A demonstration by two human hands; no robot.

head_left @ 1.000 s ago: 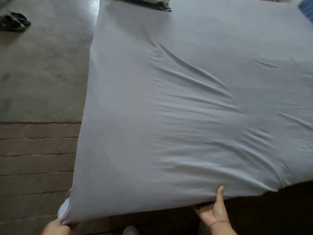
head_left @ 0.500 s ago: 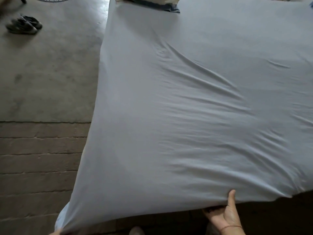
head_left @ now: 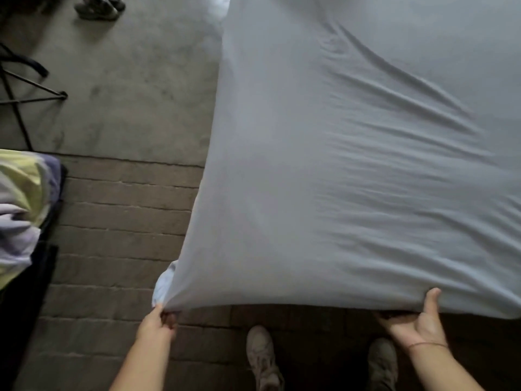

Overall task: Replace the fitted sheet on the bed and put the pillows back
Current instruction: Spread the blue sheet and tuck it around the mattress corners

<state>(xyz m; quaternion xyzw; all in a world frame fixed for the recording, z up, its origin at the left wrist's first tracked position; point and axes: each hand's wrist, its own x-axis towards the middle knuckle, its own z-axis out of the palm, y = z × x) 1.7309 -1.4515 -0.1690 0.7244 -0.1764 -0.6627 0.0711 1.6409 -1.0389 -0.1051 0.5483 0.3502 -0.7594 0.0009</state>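
A pale grey fitted sheet [head_left: 352, 179] is stretched over the bed and fills most of the view, with long creases across its right half. My left hand [head_left: 158, 323] pinches the sheet's near left corner, where a bit of white lining [head_left: 163, 286] shows. My right hand [head_left: 417, 320] grips the near edge further right, thumb on top and fingers underneath. The mattress under the sheet is hidden. No pillows are in view on the bed.
A pile of yellow, lilac and white bedding [head_left: 22, 210] lies on something dark at the left edge. A black metal stand [head_left: 25, 91] and a pair of shoes [head_left: 98, 7] are on the concrete floor. My two shoes [head_left: 262, 356] stand on the brick floor.
The view has swung left and down, so the bed sits further right. My left hand and both arms have come fully into view, still holding the sheet's near edge.
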